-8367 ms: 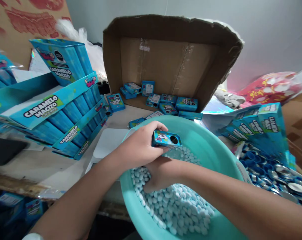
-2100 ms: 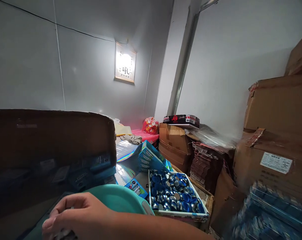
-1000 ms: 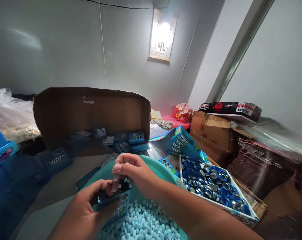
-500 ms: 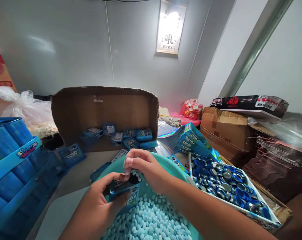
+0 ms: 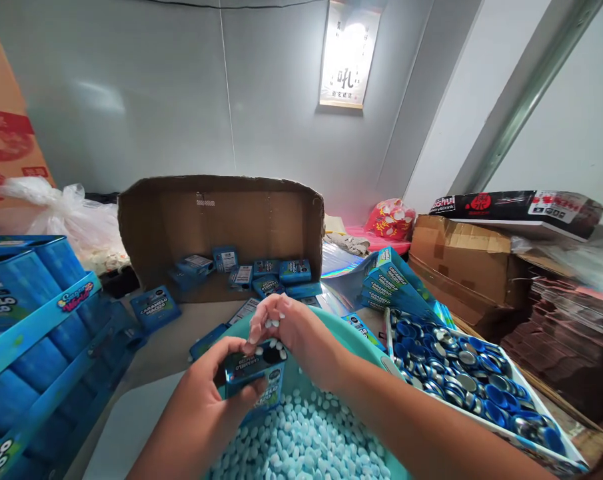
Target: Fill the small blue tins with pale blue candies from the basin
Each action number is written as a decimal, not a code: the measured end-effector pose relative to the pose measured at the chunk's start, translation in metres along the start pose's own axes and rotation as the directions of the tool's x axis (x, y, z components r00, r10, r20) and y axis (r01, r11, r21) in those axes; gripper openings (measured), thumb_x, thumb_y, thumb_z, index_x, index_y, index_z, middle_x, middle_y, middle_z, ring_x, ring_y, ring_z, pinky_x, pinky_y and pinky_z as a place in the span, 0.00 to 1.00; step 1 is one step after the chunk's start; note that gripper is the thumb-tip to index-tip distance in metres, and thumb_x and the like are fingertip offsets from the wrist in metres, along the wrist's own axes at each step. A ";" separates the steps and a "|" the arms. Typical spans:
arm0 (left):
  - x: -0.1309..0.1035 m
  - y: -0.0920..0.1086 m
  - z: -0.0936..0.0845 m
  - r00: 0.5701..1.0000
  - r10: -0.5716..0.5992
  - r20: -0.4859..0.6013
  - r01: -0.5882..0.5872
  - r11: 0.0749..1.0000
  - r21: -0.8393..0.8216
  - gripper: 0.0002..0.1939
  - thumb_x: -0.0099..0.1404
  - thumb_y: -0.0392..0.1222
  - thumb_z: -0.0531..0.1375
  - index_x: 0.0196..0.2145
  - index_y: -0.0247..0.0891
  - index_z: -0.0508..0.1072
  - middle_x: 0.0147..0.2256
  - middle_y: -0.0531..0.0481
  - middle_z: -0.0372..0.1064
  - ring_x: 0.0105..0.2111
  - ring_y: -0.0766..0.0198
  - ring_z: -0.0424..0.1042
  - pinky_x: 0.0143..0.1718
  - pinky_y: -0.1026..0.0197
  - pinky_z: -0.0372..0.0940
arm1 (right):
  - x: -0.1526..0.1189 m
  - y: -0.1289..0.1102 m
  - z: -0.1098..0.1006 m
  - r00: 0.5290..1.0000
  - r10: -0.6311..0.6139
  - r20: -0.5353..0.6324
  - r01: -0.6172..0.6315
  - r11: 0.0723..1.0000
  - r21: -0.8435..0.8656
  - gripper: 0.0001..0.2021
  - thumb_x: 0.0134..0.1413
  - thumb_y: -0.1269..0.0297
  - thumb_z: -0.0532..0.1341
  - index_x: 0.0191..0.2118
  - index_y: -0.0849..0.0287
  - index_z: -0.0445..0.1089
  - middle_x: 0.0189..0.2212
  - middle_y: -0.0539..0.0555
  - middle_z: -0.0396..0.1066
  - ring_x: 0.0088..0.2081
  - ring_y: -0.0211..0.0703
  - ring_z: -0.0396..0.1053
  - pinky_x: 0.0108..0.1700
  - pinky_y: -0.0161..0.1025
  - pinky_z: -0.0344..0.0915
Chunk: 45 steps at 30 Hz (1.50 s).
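My left hand [image 5: 196,403] grips a blue tin [image 5: 242,371] between thumb and fingers. The tin is tilted and has a round dark opening in its top. Just above that opening is my right hand [image 5: 304,337], cupped with curled fingers around several pale blue candies [image 5: 271,323]. A few more candies lie at the rim of the opening. How full the tin is inside cannot be seen. Below both hands is a turquoise basin [image 5: 351,333] holding a heap of loose pale blue candies [image 5: 321,437].
To the right stands a white tray [image 5: 531,440] of blue and silver round lids [image 5: 466,373]. Blue tins lie by an open cardboard box [image 5: 221,227] behind the basin. Blue display cartons of tins [image 5: 46,320] stand at the left. Flat blue cartons [image 5: 388,280] are stacked behind the tray.
My view has swung slightly left. The fingers of my right hand have lifted a little from the tin's opening, and candies now show in the palm. My left hand still grips the tin.
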<state>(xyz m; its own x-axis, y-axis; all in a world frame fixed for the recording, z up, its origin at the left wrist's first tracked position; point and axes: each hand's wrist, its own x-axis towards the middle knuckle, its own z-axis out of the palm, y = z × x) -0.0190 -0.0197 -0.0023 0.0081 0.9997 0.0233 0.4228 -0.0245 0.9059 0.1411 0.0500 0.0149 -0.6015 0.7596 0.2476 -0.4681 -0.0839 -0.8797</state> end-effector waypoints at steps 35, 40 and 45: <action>0.002 -0.004 0.000 0.999 -0.045 -0.029 0.040 0.988 -0.150 0.28 0.60 0.50 0.65 0.56 0.39 0.70 0.54 0.45 0.73 0.55 0.50 0.72 0.50 0.56 0.70 | -0.008 -0.009 0.004 0.987 -0.062 0.148 0.106 0.945 -0.310 0.39 0.67 0.37 0.37 0.37 0.56 0.80 0.37 0.56 0.75 0.47 0.48 0.69 0.55 0.46 0.59; 0.005 -0.005 0.001 0.999 -0.033 -0.043 0.025 0.985 -0.172 0.29 0.61 0.52 0.65 0.56 0.38 0.70 0.56 0.43 0.72 0.56 0.50 0.71 0.54 0.55 0.68 | -0.009 -0.011 0.005 0.973 -0.080 0.215 0.148 0.935 -0.323 0.38 0.69 0.40 0.35 0.44 0.53 0.80 0.47 0.57 0.75 0.53 0.50 0.67 0.60 0.47 0.57; 0.006 -0.006 0.001 0.998 -0.017 -0.062 0.005 0.981 -0.193 0.29 0.60 0.52 0.65 0.55 0.36 0.69 0.55 0.41 0.72 0.56 0.49 0.71 0.56 0.54 0.67 | -0.011 -0.013 0.008 0.973 -0.090 0.213 0.155 0.937 -0.312 0.39 0.68 0.39 0.35 0.48 0.52 0.80 0.51 0.57 0.74 0.58 0.50 0.66 0.64 0.48 0.55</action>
<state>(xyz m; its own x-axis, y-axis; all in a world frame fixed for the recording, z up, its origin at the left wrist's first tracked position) -0.0205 -0.0135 -0.0086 -0.0553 0.9979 0.0342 0.2399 -0.0199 0.9706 0.1487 0.0376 0.0266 -0.6809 0.6094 0.4062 -0.3297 0.2402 -0.9130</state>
